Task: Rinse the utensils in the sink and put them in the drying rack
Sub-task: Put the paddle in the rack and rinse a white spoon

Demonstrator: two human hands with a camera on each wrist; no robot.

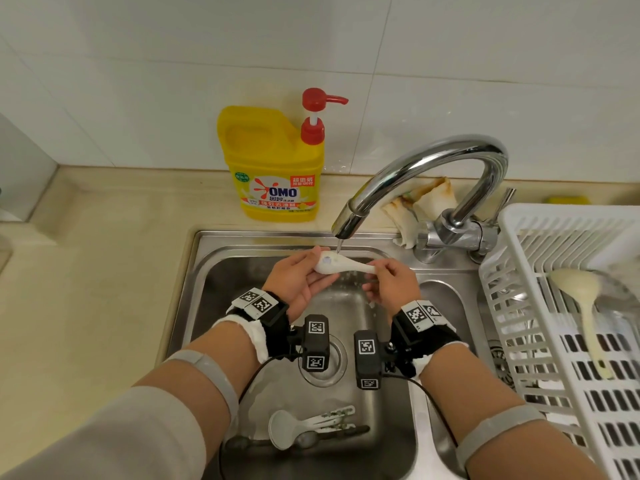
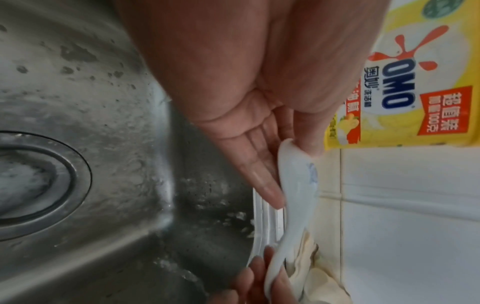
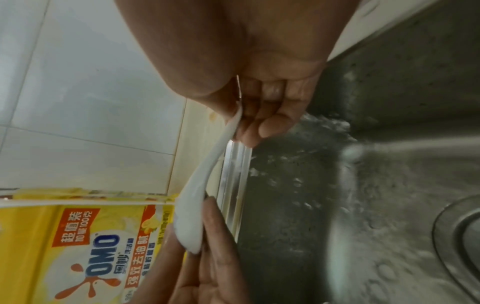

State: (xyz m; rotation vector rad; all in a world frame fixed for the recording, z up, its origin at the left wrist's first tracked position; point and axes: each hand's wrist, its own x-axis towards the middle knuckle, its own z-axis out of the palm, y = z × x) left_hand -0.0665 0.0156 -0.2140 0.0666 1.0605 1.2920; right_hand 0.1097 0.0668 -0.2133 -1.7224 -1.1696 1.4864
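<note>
Under the tap's spout [image 1: 348,223], a thin stream of water falls on a white ceramic spoon [image 1: 337,266]. I hold it level over the steel sink [image 1: 225,289]. My left hand [image 1: 311,271] pinches the spoon's bowl [image 2: 298,185], thumb on top and fingers beneath. My right hand [image 1: 375,273] pinches the end of the handle [image 3: 228,131]. Several more utensils [image 1: 308,427], among them a white spoon and forks, lie on the sink floor near the front. The white slatted drying rack [image 1: 512,299] stands to the right of the sink and holds a cream ladle [image 1: 585,306].
A yellow detergent bottle [image 1: 273,168] with a red pump stands on the counter behind the sink. A crumpled cloth [image 1: 422,202] lies behind the tap base. The drain [image 1: 337,355] is below my wrists. Tiled wall closes the back.
</note>
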